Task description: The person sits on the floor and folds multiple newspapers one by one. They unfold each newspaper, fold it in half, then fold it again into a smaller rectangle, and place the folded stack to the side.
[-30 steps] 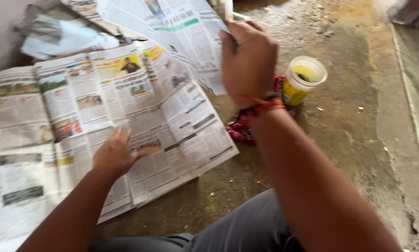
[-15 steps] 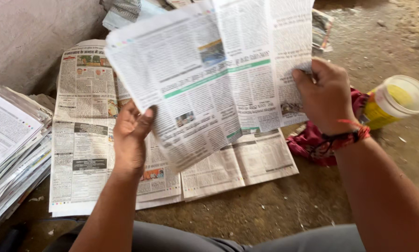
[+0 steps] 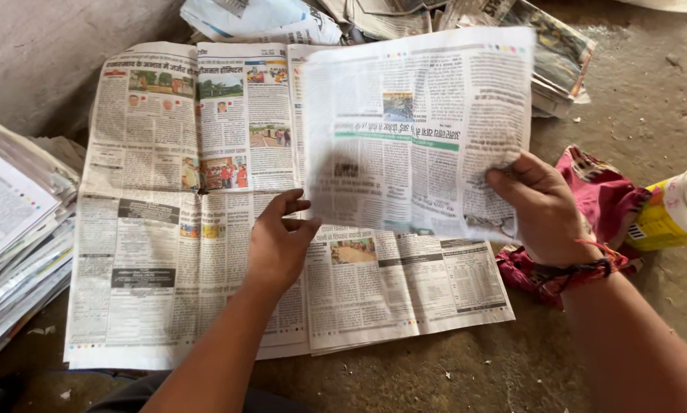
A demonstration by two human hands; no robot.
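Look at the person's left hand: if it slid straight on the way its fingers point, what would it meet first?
The left hand points up and slightly right. It would first meet the near edge of the held sheet, which the right hand grips. How high that edge hangs above the spread newspaper is unclear.

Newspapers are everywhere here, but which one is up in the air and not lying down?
The single sheet pinched by the right hand. It is lifted above the open newspaper spread flat on the floor; the others lie in piles.
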